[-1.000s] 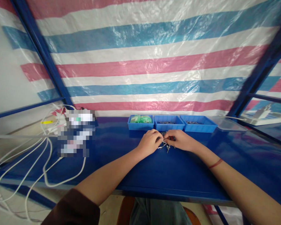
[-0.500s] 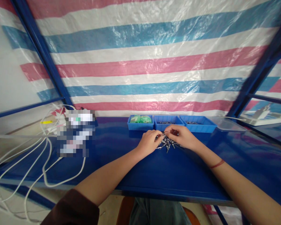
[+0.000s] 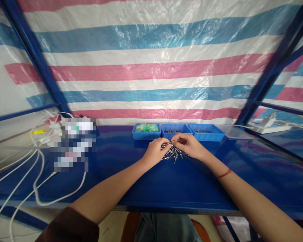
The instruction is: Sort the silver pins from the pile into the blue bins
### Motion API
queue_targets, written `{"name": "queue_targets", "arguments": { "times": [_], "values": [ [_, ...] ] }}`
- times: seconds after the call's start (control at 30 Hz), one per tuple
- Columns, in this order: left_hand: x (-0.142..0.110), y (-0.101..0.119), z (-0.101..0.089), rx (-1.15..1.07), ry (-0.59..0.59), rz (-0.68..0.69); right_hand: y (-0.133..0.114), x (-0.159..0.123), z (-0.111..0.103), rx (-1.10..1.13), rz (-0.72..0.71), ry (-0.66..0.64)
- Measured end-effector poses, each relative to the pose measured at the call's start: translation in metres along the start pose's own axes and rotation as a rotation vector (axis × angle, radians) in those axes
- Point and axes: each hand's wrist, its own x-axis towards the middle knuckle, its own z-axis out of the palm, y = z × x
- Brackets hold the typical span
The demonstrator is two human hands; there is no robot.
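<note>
A loose pile of thin silver metal pins, which look like blind rivets (image 3: 175, 154), lies on the blue table (image 3: 176, 188) just under my hands. My left hand (image 3: 156, 149) is at the pile's left edge, its thumb and fingers pinched together. Opposite it, my right hand (image 3: 188, 144) curls over the back right of the pile with its fingertips closed. The fingertips of both hands almost meet, and a thin metal piece shows between them. Exactly how each hand grips it is too small to make out.
Behind the hands stand a blue bin with a green packet (image 3: 146, 127), a middle blue bin (image 3: 175, 127) and a right blue bin (image 3: 209, 136), the latter two containing metal pins. White cables (image 3: 37, 188) run over the table's left side. A clear lid (image 3: 236, 132) lies right of the bins.
The whole view has shifted, so everything sits slightly further left. Both hands stay over the pile with fingertips together; the right fingertips appear slightly closer to the left ones.
</note>
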Motion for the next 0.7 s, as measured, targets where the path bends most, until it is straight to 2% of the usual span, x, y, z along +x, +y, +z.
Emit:
{"name": "queue_targets", "arguments": {
  "times": [0.23, 0.3, 0.5, 0.57, 0.7],
  "values": [
    [0.0, 0.0, 0.0, -0.04, 0.037, -0.01, 0.005, 0.002, -0.003, -0.142, -0.028, -0.016],
    [-0.001, -0.002, 0.002, -0.016, 0.021, -0.023, 0.01, 0.004, -0.011, -0.185, 0.002, 0.082],
    [-0.002, -0.006, 0.004, 0.088, -0.034, 0.001, 0.037, 0.005, -0.05, -0.433, 0.276, 0.569],
    [-0.002, -0.007, 0.003, 0.095, -0.048, 0.005, 0.05, 0.003, -0.061, -0.538, 0.342, 0.637],
    [-0.002, -0.008, 0.003, 0.101, -0.067, -0.013, 0.068, 0.0, -0.069, -0.717, 0.405, 0.633]
  ]
}}
